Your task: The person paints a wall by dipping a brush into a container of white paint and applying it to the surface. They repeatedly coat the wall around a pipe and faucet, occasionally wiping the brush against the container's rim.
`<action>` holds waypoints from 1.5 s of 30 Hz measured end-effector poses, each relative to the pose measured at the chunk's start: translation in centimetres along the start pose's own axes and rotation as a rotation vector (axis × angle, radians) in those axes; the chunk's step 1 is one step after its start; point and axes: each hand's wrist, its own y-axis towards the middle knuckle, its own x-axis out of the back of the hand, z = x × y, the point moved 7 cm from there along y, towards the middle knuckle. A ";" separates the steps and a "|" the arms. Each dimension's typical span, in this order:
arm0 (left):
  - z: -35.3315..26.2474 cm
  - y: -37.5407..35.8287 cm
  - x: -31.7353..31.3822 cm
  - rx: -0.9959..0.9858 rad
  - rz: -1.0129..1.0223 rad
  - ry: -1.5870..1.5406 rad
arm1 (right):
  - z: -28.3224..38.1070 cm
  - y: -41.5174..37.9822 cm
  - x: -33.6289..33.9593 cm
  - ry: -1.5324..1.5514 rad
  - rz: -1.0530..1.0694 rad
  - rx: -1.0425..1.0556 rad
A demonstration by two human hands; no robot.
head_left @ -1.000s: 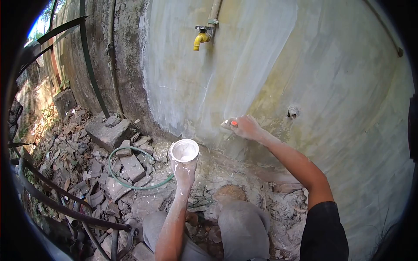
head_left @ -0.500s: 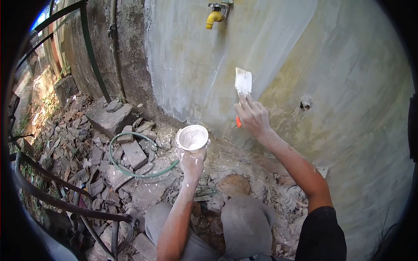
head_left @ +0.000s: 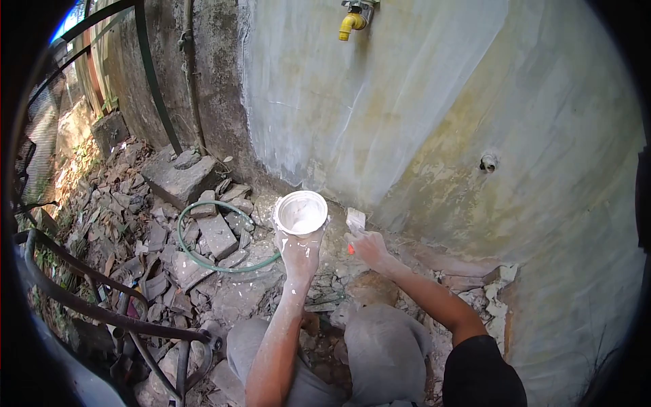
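My left hand (head_left: 300,252) is wrapped round a white plastic tub (head_left: 301,213) with white paint inside, held upright with its mouth facing me. White splashes mark the fingers and forearm. To the right of the tub, my right hand (head_left: 369,248) grips a paintbrush (head_left: 355,220) with an orange-red handle end. Its white-coated bristles point upward, apart from the tub and near the foot of the wall. The wall (head_left: 434,136) in front has pale whitish streaks over yellowish, stained plaster.
A yellow tap (head_left: 350,26) and a pipe stub (head_left: 488,162) project from the wall. Rubble and a concrete block (head_left: 180,178) lie to the left, with a green hose (head_left: 196,258) looped over stones. Bent metal tubing (head_left: 102,308) stands at lower left.
My right hand has lowered the paintbrush from the wall, bringing it down and left beside the tub. My left hand still holds the tub at nearly the same place. The view has shifted slightly.
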 end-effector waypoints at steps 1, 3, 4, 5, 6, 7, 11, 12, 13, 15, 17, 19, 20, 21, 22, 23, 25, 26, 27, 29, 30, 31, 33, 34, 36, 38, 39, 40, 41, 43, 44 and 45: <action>0.8 -0.1 -0.2 0.009 0.019 0.066 | -0.9 0.3 0.8 0.116 0.053 0.011; 2.2 -0.3 -0.5 0.009 -0.015 0.029 | -4.1 1.1 3.0 0.144 -0.015 -0.014; 2.5 -0.3 -0.6 0.004 -0.001 0.035 | -5.5 1.5 4.6 0.186 -0.075 -0.026; 2.8 -0.2 -0.7 0.000 0.012 0.041 | -7.1 1.9 6.0 0.177 -0.083 -0.032; 2.2 -0.2 -0.8 0.005 0.043 0.109 | -8.2 2.1 8.3 0.135 -0.092 -0.027; 2.1 -0.1 -0.8 -0.001 0.047 0.097 | -8.8 2.3 10.8 0.091 -0.098 -0.024; 2.4 -0.3 -1.1 0.043 0.009 -0.026 | -9.0 1.7 23.7 0.027 -0.263 -0.041; 2.7 -0.2 -1.2 0.067 -0.015 -0.027 | -8.9 1.6 27.9 0.030 -0.305 -0.057; 3.0 0.0 -1.1 0.091 -0.040 -0.025 | -8.4 1.2 32.8 0.029 -0.387 -0.017; 4.2 0.0 -1.2 0.050 -0.039 -0.018 | -8.5 0.0 41.9 -0.020 -0.595 0.075; 6.0 0.0 -1.4 0.023 -0.005 0.061 | -8.6 -0.9 50.4 -0.224 -0.767 0.089; 5.2 0.0 -1.7 0.035 0.016 0.091 | -9.5 -1.3 57.1 -0.473 -0.854 0.089; 5.3 0.0 -1.7 0.012 0.025 0.095 | -10.4 -1.1 59.5 -0.571 -0.898 0.129; 5.4 -0.2 -1.9 -0.009 0.036 0.101 | -11.9 -0.2 61.4 -0.578 -0.898 0.123; 5.5 -0.5 -2.0 -0.009 0.034 0.129 | -12.8 0.5 62.7 -0.701 -0.897 0.152; 5.8 -0.6 -2.2 -0.014 0.045 0.129 | -13.3 0.8 63.3 -0.821 -0.891 0.180; 6.2 -0.6 -2.6 -0.049 0.026 0.158 | -15.2 1.7 62.8 -0.872 -0.803 0.099; 6.3 -0.7 -2.9 -0.052 0.032 0.159 | -16.3 2.5 61.6 -0.918 -0.713 0.035; 6.2 -0.6 -3.1 -0.062 0.023 0.133 | -17.2 2.7 59.9 -0.890 -0.671 0.011; 5.9 -0.7 -3.4 -0.071 0.011 0.109 | -18.2 2.7 54.2 -0.838 -0.580 -0.018; 5.7 -0.9 -3.7 -0.070 0.007 0.112 | -17.9 2.2 50.4 -0.815 -0.532 -0.027; 5.6 -0.9 -3.9 -0.071 0.005 0.115 | -16.4 1.2 46.4 -0.784 -0.517 0.038; 5.7 -1.3 -4.1 -0.055 0.032 0.134 | -14.2 -1.0 36.5 -0.708 -0.520 0.259; 5.8 -1.7 -4.4 -0.037 0.058 0.152 | -13.6 -1.9 30.9 -0.653 -0.317 0.214; 3.7 -1.9 -4.4 -0.074 0.072 0.121 | -11.8 -4.1 22.7 -0.464 -0.033 0.156; 2.9 -1.7 -4.6 -0.148 0.062 0.141 | -9.8 -6.3 18.9 -0.384 -0.107 0.279; 2.8 -1.5 -4.6 -0.156 0.055 0.140 | -9.4 -6.0 20.1 -0.389 -0.116 0.283; 2.6 -1.6 -4.5 -0.168 0.045 0.143 | -10.0 -5.8 21.3 -0.162 0.049 0.068; 2.4 -1.8 -4.3 -0.178 0.039 0.148 | -11.0 -5.8 21.5 0.070 0.215 -0.150; 3.0 -1.6 -4.3 -0.163 0.055 0.105 | -14.8 -4.4 24.3 0.238 0.062 -0.165; 3.6 -1.5 -4.3 -0.145 0.069 0.059 | -16.8 -3.4 26.4 0.264 -0.005 -0.215; 4.6 -1.7 -4.3 -0.141 0.080 0.064 | -17.3 -2.6 30.7 0.269 -0.093 -0.215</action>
